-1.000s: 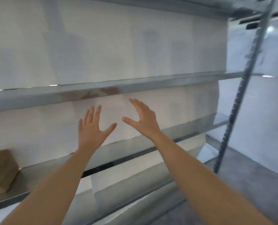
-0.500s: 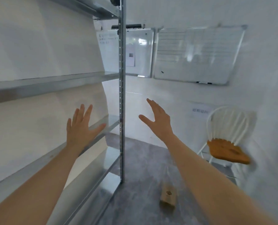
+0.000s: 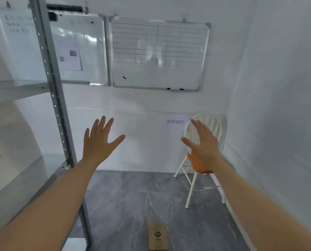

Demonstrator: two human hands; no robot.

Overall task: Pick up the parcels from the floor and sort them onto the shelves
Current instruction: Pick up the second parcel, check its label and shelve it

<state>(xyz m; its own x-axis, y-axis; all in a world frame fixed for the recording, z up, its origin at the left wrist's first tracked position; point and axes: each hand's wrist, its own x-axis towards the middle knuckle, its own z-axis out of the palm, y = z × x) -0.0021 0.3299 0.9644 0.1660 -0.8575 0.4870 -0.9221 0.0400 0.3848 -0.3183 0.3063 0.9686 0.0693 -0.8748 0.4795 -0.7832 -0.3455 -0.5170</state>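
A brown cardboard parcel with a dark logo lies on the grey floor at the bottom centre, partly cut off by the frame edge. My left hand is raised at chest height, fingers spread, holding nothing. My right hand is raised too, palm turned inward, fingers apart and empty. Both hands hang well above the parcel. The metal shelf unit stands at the left, with its grey perforated upright just left of my left hand.
A white folding chair with an orange seat stands in the right corner, partly behind my right hand. Two whiteboards hang on the far wall. A white wall closes the right side. Grey floor stretches ahead.
My view has swung right, away from the shelves toward the far wall and floor. The parcel on the floor now lies lower and nearer. Both hands stay raised and open.
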